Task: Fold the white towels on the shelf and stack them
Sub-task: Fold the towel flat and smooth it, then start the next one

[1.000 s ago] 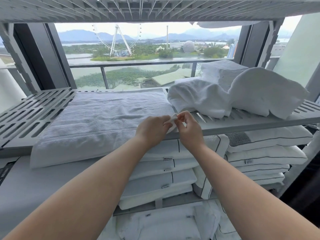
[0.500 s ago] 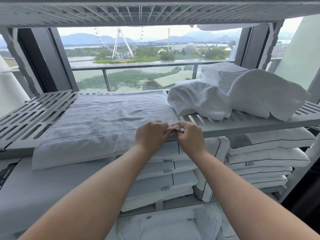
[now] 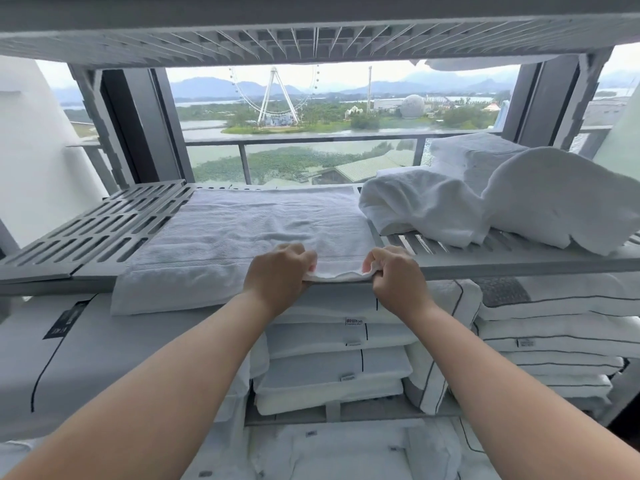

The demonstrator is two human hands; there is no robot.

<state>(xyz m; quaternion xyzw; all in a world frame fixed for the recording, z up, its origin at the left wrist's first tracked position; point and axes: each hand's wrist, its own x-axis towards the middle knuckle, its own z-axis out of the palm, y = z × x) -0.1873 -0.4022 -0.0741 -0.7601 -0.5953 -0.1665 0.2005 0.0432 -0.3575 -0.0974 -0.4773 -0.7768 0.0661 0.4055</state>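
A white towel [image 3: 249, 233] lies spread flat on the grey slatted shelf [image 3: 104, 233], its near edge hanging over the front rim. My left hand [image 3: 277, 271] and my right hand [image 3: 394, 275] both pinch that near edge close to its right corner, a short stretch of hem sagging between them. To the right on the same shelf sit a crumpled white towel [image 3: 419, 206], a rounded bundled towel [image 3: 557, 199] and a folded white towel [image 3: 474, 157] behind them.
Another slatted shelf [image 3: 311, 39] hangs close overhead. Below the working shelf are stacks of white pillows and bedding [image 3: 332, 368]. Behind the shelf stand a window and a balcony railing [image 3: 298, 140]. The shelf's left part shows bare slats.
My hands, which were pinched together at the towel's corner, have drawn apart along the near edge; the left hand moved left. The view has shifted slightly.
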